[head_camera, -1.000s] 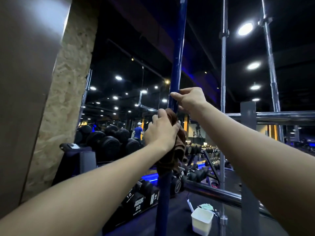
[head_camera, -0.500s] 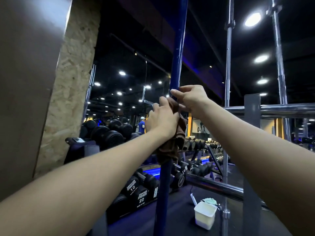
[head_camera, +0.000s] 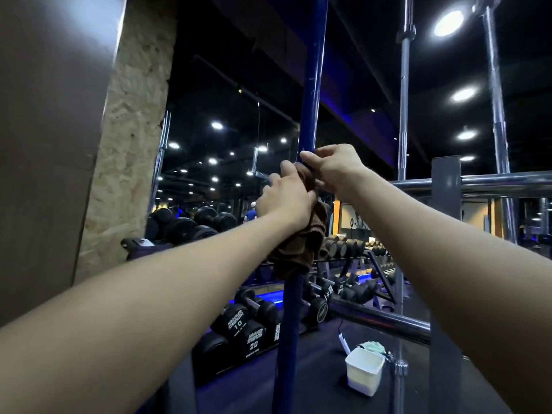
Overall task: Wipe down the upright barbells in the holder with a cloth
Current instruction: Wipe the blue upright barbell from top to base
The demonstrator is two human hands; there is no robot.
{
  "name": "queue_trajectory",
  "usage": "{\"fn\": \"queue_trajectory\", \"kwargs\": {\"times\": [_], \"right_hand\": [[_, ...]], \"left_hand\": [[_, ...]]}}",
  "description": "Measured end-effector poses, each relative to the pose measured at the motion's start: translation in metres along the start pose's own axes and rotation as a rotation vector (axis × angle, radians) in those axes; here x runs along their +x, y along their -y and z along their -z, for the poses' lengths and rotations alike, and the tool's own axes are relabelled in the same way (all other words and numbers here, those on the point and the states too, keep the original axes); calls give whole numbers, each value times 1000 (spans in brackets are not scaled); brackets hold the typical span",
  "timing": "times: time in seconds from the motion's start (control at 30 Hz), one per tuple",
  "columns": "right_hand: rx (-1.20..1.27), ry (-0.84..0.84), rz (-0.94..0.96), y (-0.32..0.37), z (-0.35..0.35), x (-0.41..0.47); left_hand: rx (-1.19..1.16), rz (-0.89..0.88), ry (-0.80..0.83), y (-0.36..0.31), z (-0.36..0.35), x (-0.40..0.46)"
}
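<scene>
A blue upright barbell (head_camera: 312,85) runs from the bottom to the top of the view, just left of centre. My left hand (head_camera: 283,198) grips a brown cloth (head_camera: 301,249) wrapped round the bar at chest height; the cloth's loose end hangs below the hand. Directly above it my right hand (head_camera: 331,168) curls its fingers round the same bar. Two chrome upright barbells, one in the middle right (head_camera: 403,100) and one at the far right (head_camera: 497,94), stand behind a horizontal chrome rail of the holder (head_camera: 493,182).
A white plastic tub (head_camera: 363,373) with a pale green rag beside it sits on the dark floor at lower right. Racks of black dumbbells (head_camera: 248,324) line the left and centre back. A textured wall column (head_camera: 131,138) stands at left.
Both hands have slid a little up the blue bar with the cloth, the left hand closing up under the right. The view has tilted slightly.
</scene>
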State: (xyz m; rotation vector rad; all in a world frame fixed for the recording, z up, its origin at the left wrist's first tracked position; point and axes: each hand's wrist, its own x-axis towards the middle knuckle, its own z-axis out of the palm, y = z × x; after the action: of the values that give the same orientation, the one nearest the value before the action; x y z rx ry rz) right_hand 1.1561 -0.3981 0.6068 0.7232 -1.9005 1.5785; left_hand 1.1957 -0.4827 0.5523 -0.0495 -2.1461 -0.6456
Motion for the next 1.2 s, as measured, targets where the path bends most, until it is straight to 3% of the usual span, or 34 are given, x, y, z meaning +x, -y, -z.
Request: {"fn": "queue_trajectory", "kwargs": {"times": [0.2, 0.5, 0.6, 0.77, 1.07, 1.2], "right_hand": [[70, -8, -31, -4, -2, -6], [43, 70, -11, -3, 3, -8], [162, 64, -48, -11, 1, -12], [209, 24, -96, -15, 0, -22], [144, 42, -97, -17, -2, -19], [214, 10, -111, -21, -3, -22]], "left_hand": [[182, 34, 102, 26, -28, -57], [-22, 24, 24, -2, 2, 3], [32, 26, 11, 12, -18, -27], [163, 32, 136, 41, -40, -75], [6, -3, 3, 11, -10, -12], [49, 7, 73, 34, -35, -48]]}}
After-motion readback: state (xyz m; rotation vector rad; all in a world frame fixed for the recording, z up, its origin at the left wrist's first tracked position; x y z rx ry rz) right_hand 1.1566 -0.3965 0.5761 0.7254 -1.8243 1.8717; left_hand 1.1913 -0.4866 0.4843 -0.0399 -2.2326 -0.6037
